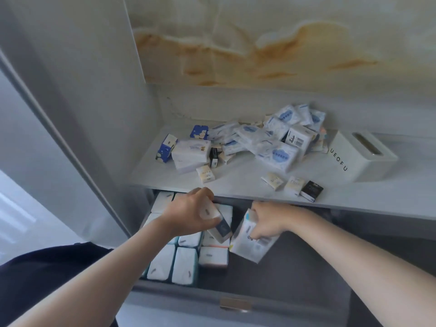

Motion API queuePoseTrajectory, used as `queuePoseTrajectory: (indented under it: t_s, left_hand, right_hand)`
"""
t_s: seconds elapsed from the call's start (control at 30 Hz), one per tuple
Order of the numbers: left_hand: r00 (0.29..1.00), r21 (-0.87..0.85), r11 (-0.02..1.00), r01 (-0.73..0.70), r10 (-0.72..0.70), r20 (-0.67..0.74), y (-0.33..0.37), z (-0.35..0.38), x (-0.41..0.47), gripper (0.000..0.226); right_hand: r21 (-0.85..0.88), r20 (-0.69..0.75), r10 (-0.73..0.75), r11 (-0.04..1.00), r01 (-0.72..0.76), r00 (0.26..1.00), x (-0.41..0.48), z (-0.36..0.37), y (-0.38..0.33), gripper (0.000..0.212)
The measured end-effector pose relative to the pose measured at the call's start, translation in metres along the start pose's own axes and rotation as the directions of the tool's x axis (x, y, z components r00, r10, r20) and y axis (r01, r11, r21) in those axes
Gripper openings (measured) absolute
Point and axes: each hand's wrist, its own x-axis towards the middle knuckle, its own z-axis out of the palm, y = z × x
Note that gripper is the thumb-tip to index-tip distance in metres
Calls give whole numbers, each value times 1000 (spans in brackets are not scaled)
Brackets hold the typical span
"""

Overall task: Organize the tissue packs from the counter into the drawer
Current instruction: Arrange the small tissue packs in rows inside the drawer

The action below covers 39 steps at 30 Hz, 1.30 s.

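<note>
Two packs are in your hands: your left hand (191,211) grips a small dark-ended pack (221,228) over the filled rows (174,265), and your right hand (269,220) holds a larger white pack (250,246), tilted, beside them in the drawer (295,267). Stand each upright, snug against its row; the left gap looks tight, perhaps. Many tissue packs (259,142) wait on the worktop (236,185)

The table (236,185) hides the rear of the drawer (295,272). The left hand (188,213) covers the left pack's (220,228) top, and the right hand (271,220) covers part of the right pack (250,249).
</note>
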Motion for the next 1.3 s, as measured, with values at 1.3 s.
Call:
queuePoseTrajectory:
  t_s: [1.3]
  left_hand:
    - [999, -124, 991, -53, 51, -21, -18, 28, 11, 81]
  right_hand:
    - [484, 479, -20, 840, -245, 878, 65, 125, -64, 51]
